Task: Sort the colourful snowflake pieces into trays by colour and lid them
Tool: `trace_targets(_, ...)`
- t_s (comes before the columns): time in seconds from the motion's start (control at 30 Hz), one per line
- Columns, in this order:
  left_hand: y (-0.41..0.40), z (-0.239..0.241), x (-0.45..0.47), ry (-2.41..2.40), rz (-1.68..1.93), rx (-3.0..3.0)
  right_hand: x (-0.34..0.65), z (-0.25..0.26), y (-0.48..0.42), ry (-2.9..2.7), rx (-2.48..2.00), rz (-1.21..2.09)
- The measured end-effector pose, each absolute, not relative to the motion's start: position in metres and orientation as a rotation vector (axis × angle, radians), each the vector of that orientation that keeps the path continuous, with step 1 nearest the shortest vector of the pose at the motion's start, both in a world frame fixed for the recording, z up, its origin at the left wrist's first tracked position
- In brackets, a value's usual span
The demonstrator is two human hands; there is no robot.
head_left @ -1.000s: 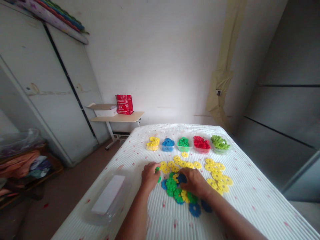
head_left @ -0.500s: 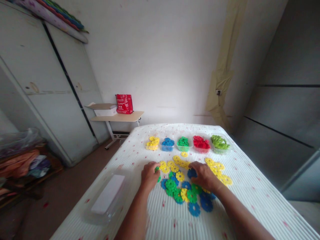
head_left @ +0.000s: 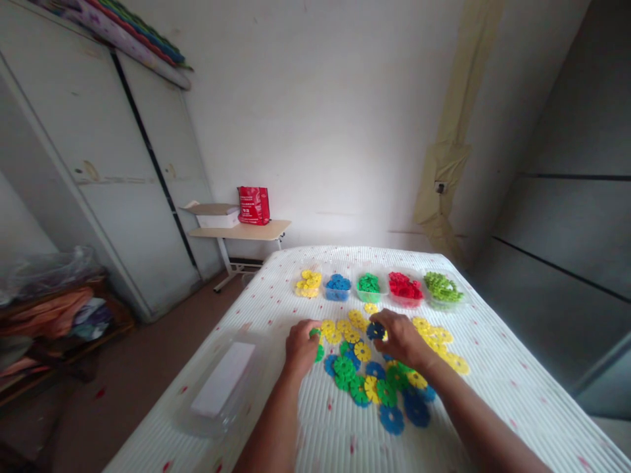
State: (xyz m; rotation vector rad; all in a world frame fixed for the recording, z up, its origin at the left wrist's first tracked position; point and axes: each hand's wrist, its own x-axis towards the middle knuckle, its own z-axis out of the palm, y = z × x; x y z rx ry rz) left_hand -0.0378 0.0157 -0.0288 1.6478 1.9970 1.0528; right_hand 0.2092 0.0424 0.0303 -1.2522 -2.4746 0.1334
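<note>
My left hand (head_left: 302, 346) is closed at the left edge of the pile, a green snowflake disc (head_left: 314, 333) between its thumb and fingers. Another green disc (head_left: 320, 353) shows just below those fingertips. My right hand (head_left: 401, 339) pinches a dark blue snowflake disc (head_left: 375, 330) above the pile. Between and below the hands lie loose discs: a green one (head_left: 344, 368), a yellow one (head_left: 362, 351) and a blue one (head_left: 392, 419) among several others. More yellow discs (head_left: 436, 335) are spread beyond my right wrist, partly covered by it.
Along the far side stand clear tubs of yellow (head_left: 308, 282), blue (head_left: 338, 287), green (head_left: 369, 287), red (head_left: 405, 289) and light green pieces (head_left: 442, 288). A clear plastic container with a white block (head_left: 224, 380) lies at left. A side table (head_left: 266, 230) bears a red bag (head_left: 254, 205).
My right hand has moved slightly away from me and to the left with the blue disc. My left hand stays almost in place. The view has turned a little to the left.
</note>
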Motion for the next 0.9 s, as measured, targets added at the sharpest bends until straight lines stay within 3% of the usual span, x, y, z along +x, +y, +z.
trace_targets(0.33, 0.021, -0.035, -0.046, 1.917, 1.259, 1.453, 0.129, 0.092, 0.116, -2.214, -1.463, -0.137)
trace_targets(0.6, 0.022, -0.035, -0.047, 1.967, 1.229, 1.481, 0.184, 0.037, 0.087, -2.198, -1.047, -0.337)
trace_targets(0.73, 0.019, -0.029, -0.042, 2.014, 1.135, 1.586, 0.247, 0.013, 0.070, -2.203, -1.149, -0.331)
trace_targets(0.9, 0.010, -0.017, -0.027, 2.263, 0.759, 1.814, 0.312, -0.010, 0.066, -2.039, -1.336, -0.312)
